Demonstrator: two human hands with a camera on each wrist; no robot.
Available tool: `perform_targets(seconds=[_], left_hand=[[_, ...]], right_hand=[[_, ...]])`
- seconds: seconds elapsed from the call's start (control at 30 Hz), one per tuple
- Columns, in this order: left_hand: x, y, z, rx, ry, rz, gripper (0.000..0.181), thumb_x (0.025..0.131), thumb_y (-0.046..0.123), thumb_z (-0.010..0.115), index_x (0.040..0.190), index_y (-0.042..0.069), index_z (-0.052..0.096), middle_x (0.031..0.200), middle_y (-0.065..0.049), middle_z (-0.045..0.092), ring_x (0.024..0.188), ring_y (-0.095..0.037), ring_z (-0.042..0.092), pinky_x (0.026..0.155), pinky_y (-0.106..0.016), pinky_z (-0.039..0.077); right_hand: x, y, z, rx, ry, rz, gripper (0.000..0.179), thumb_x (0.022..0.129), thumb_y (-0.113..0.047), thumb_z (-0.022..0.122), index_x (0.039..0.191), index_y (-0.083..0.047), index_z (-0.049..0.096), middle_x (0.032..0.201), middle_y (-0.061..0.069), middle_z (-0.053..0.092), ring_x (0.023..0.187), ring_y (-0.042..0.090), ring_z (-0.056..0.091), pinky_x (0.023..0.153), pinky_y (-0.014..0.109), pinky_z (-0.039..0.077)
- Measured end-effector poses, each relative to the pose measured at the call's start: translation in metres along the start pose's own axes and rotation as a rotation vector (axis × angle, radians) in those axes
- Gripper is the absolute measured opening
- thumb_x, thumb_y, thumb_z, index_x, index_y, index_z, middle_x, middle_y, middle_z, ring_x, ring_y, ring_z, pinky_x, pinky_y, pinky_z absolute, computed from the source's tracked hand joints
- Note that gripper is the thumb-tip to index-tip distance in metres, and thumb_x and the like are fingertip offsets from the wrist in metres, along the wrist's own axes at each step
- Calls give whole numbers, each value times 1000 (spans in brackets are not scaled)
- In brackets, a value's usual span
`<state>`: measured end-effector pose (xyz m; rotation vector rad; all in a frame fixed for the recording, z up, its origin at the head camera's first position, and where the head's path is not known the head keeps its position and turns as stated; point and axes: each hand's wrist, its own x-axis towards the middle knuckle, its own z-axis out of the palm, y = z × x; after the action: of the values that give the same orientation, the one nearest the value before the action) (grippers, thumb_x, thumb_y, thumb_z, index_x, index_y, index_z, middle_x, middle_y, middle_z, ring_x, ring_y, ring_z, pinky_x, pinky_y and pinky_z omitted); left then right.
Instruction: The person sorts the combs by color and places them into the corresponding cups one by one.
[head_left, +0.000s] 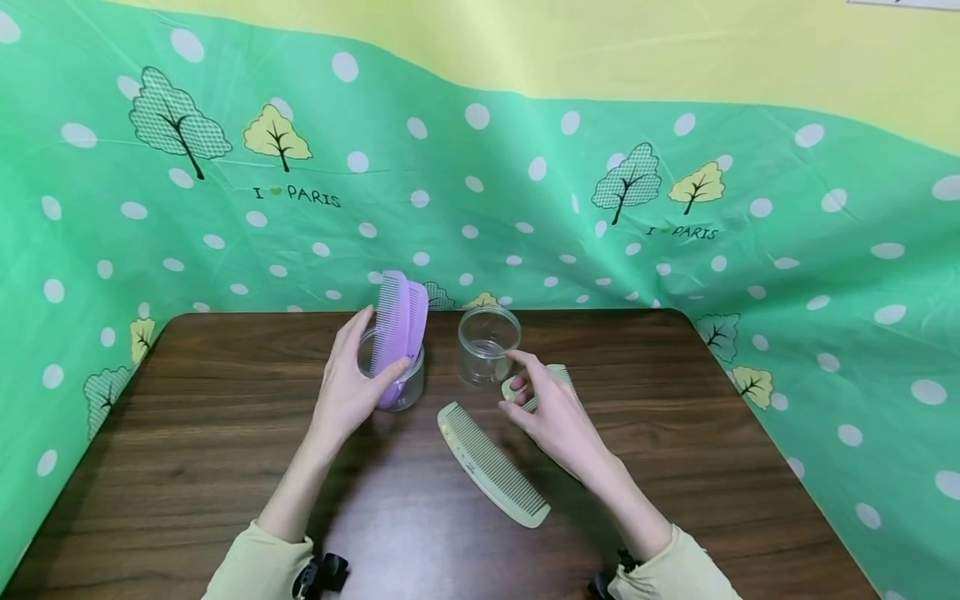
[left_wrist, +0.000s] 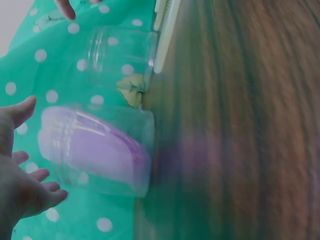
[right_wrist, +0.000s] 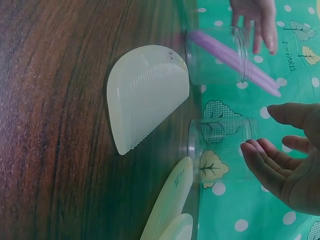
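Two purple combs [head_left: 397,325] stand tilted in the left clear jar [head_left: 418,385], their upper ends above its rim. Beside that jar is my left hand [head_left: 351,382], thumb and fingers spread; the left wrist view shows it apart from the jar [left_wrist: 146,175]. To the right stands a second clear jar [head_left: 480,362], with no comb in it. My right hand [head_left: 558,421] hovers close to this jar, fingers loosely bent and holding nothing. Beneath it lie pale green combs [head_left: 562,375], partly hidden; the right wrist view shows two [right_wrist: 170,200].
Another pale green comb [head_left: 495,467] lies nearer on the dark wooden table [head_left: 210,467], between the forearms. Behind the table hangs a green and yellow cloth [head_left: 450,167] with dots and trees. Both jars are close to the table's far edge.
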<state>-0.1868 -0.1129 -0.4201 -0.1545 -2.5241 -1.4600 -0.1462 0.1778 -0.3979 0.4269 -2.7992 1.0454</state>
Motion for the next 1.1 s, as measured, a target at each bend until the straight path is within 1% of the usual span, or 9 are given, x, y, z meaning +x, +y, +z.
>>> perform_targets(seconds=[0.1, 0.17, 0.33, 0.5, 0.63, 0.73, 0.83, 0.97, 1.1], left_hand=[[2, 15, 5, -15, 59, 68, 87, 87, 36, 82, 160, 25, 36, 163, -3, 38, 149, -27, 41, 118, -57, 38], [4, 25, 10, -31, 60, 101, 85, 87, 36, 82, 159, 25, 38, 162, -2, 41, 148, -26, 42, 118, -56, 39], [12, 42, 26, -48, -4, 179, 82, 89, 38, 79, 159, 25, 38, 163, -2, 41, 152, -24, 37, 122, -55, 34], [19, 49, 48, -50, -60, 252, 80, 90, 36, 79, 159, 24, 38, 162, -4, 42, 153, -24, 37, 124, -52, 32], [23, 53, 64, -54, -104, 287, 79, 91, 35, 78, 158, 21, 38, 163, -4, 41, 153, -24, 36, 124, -52, 32], [27, 56, 71, -56, -120, 291, 79, 91, 36, 78, 158, 22, 39, 162, -4, 40, 152, -24, 37, 124, -52, 33], [31, 57, 76, -59, -140, 272, 80, 91, 38, 77, 159, 23, 37, 163, -4, 39, 153, -24, 36, 123, -53, 33], [37, 57, 81, -57, -177, 221, 81, 91, 43, 75, 160, 26, 35, 166, -4, 35, 154, -24, 34, 123, -56, 33], [44, 57, 87, -55, -226, 167, 84, 91, 46, 75, 161, 28, 32, 168, -3, 31, 156, -25, 31, 123, -57, 32]], right_hand=[[-1, 1, -1, -3, 2, -3, 68, 87, -12, 81, 147, -15, 48, 100, 3, 68, 88, 20, 69, 79, 41, 58], [-1, 1, -1, -5, 3, -3, 68, 87, -12, 82, 147, -16, 49, 100, 4, 68, 88, 21, 69, 79, 40, 58], [-1, 1, -2, -2, -5, 1, 69, 87, -12, 82, 147, -16, 48, 101, 7, 69, 88, 22, 70, 80, 38, 58], [-2, 2, -2, 4, -15, 8, 69, 87, -12, 82, 147, -15, 48, 100, 4, 68, 89, 22, 70, 81, 41, 59], [-3, 4, -2, 0, -22, 1, 68, 87, -12, 81, 147, -15, 48, 100, 4, 68, 88, 20, 70, 81, 43, 60], [-4, 4, -2, -8, -29, -2, 67, 88, -13, 81, 147, -17, 49, 101, 4, 68, 88, 19, 69, 80, 41, 60], [-4, 4, -3, -13, -35, 5, 68, 87, -14, 81, 146, -17, 49, 102, 2, 67, 88, 18, 69, 80, 38, 59], [-5, 4, -4, -20, -47, 9, 68, 87, -15, 82, 147, -17, 49, 103, 2, 67, 89, 16, 69, 80, 35, 58], [-5, 3, -5, -34, -66, 13, 68, 88, -16, 82, 147, -17, 49, 105, 5, 69, 89, 14, 69, 80, 36, 59]])
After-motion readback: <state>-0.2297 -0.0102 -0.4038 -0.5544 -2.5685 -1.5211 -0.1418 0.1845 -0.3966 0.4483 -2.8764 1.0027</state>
